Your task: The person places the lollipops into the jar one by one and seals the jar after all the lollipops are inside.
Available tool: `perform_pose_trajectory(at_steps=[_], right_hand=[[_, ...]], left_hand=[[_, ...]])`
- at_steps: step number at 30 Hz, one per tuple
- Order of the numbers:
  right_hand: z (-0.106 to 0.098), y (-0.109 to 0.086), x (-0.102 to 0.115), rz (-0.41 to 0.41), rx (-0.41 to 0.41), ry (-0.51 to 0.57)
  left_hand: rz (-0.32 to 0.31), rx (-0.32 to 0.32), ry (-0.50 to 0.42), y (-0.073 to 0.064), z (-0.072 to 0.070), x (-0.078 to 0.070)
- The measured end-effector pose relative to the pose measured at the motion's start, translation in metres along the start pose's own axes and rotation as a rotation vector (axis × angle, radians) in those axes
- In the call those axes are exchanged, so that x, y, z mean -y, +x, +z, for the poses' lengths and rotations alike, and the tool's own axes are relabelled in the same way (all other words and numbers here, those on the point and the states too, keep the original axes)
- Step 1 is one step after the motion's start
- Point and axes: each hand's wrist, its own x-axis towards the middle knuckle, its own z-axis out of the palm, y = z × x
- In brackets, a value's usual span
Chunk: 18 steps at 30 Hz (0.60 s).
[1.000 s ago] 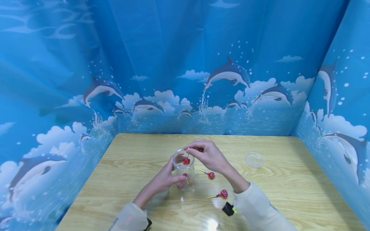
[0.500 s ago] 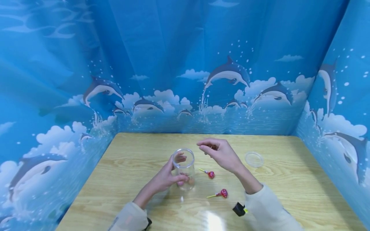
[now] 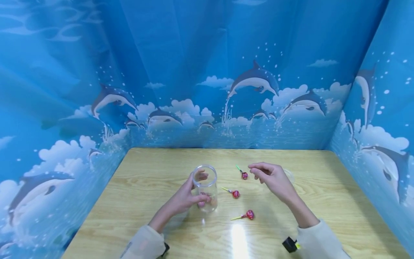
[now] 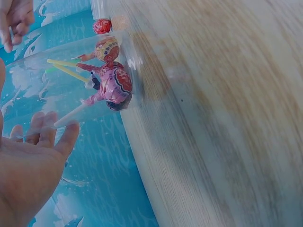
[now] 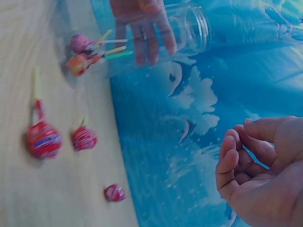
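My left hand grips a tall clear jar, thumb at the front and fingers behind. The jar stands upright on the table, its mouth uncovered. Several lollipops lie at its bottom, among them a pink one and an orange one; yellow, white and green sticks point upward. To the jar's right, my right hand hovers with loosely bent fingers; the right wrist view shows nothing in it. Left of that hand lies a red lollipop with a green stick. Two red lollipops with yellow sticks lie nearer me.
A round clear lid lies on the wooden table, partly covered by my right hand. Blue dolphin-print curtains enclose the table at the back and sides. A small black device sits at my right cuff.
My right hand has drawn back rightward from the jar's mouth. The red lollipop it dangled there is gone from the mouth, and the green-stick lollipop now shows. My left hand stays.
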Motion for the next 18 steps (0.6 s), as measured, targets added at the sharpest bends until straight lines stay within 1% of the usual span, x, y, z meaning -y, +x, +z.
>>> perform_pose_trajectory(at_steps=[4, 10, 18], right_hand=[[-0.005, -0.009, -0.013, 0.053, -0.004, 0.006], [-0.007, -0.024, -0.032, 0.109, 0.010, 0.063], [0.000, -0.042, -0.056, 0.165, 0.043, 0.140]], left_hand=[[0.000, 0.003, 0.002, 0.000, 0.000, 0.000], [0.001, 0.007, -0.004, 0.000, 0.000, -0.001], [-0.012, 0.006, 0.003, 0.001, 0.000, 0.000]])
